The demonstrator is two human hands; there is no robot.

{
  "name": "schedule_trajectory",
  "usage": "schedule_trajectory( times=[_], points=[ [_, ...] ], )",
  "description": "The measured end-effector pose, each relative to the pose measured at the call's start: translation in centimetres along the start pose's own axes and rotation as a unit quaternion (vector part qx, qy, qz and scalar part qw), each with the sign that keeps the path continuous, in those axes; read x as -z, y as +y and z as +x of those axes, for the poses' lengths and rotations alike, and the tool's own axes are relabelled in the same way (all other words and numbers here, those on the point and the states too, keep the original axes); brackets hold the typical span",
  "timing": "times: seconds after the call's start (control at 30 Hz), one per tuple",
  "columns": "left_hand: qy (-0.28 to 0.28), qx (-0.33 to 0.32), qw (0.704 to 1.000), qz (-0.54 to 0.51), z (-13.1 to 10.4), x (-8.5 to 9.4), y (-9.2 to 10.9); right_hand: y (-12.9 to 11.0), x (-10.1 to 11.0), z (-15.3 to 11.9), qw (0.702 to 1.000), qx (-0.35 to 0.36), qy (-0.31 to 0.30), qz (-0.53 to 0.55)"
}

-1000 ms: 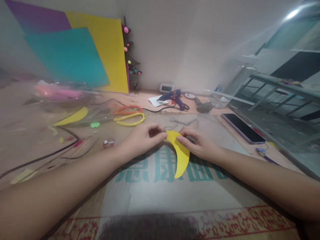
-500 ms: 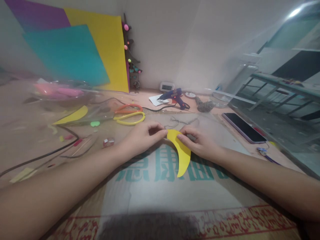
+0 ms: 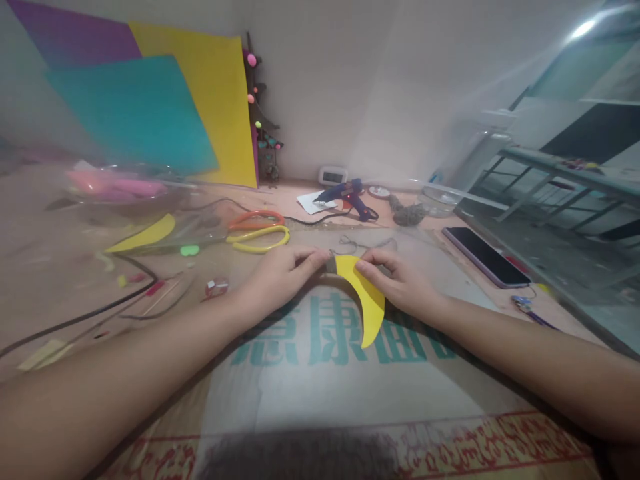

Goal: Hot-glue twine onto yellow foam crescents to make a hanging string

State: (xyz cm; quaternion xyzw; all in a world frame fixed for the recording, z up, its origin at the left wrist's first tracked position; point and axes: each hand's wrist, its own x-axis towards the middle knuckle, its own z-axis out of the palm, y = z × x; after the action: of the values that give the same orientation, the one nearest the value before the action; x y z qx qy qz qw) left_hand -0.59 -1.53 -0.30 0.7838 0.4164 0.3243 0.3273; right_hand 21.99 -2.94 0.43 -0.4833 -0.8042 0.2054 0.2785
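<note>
My right hand [image 3: 403,283] pinches yellow crescent-shaped sheet [image 3: 369,303]; left hand [image 3: 285,277] pinches small grey-brown piece [image 3: 331,263] at its upper end. Dark-blue glue gun [image 3: 344,191] behind, on surface [image 3: 400,393].

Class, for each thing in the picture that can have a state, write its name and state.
Yellow crescent: pinched near its upper end by the right hand.
Left hand: near that end, grip unclear.
Phone: face up, screen dark.
Glue gun: lying down, red light on.
Clock: upright, display unreadable.
Coloured sheets: propped up, overlapping.
Ceiling lamp: lit.
</note>
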Motion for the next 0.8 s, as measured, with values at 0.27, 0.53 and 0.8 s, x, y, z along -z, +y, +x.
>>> schedule_trajectory(
  times=[0.27,0.53,0.8],
  points=[
    [-0.006,0.050,0.996,-0.070,0.0,-0.2,-0.6,0.4,0.2,-0.2,0.991,0.059,0.118,0.024],
    [0.089,0.028,0.987,-0.129,0.0,0.5,0.2,0.3,0.1,0.1,0.988,0.102,0.119,-0.018],
    [0.109,-0.005,0.982,-0.151,-0.6,0.4,0.9,0.0,0.7,0.3,0.966,0.170,0.186,-0.058]
  ],
)
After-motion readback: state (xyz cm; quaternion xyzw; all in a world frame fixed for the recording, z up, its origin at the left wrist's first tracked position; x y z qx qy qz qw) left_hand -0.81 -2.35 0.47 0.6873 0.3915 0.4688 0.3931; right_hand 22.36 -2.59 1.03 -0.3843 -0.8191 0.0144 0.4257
